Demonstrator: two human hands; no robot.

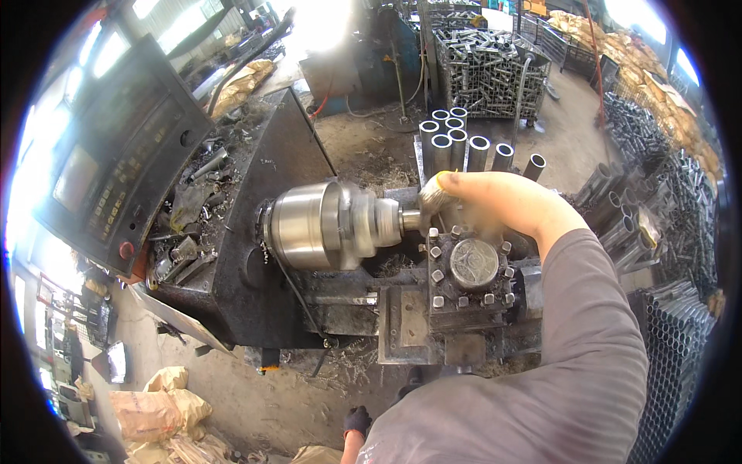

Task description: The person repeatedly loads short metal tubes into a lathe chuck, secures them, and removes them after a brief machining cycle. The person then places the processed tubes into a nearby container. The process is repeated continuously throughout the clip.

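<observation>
My right arm reaches over a lathe, and my right hand, in a whitish knit glove with a yellow cuff, is at the free end of a short metal workpiece. Its fingers are hidden, so I cannot tell whether they grip the workpiece. The workpiece sticks out of the chuck, whose jaws are smeared by rotation. Just beside my hand sits the square tool post with its bolts. Low in the view, my left hand, in a dark glove, looks closed; what it holds cannot be made out.
Upright metal tubes stand behind the tool post. More tubes lean at right, near a stack of tubes. A control panel rises at left. Metal parts fill a wire cage; brown sacks lie at lower left.
</observation>
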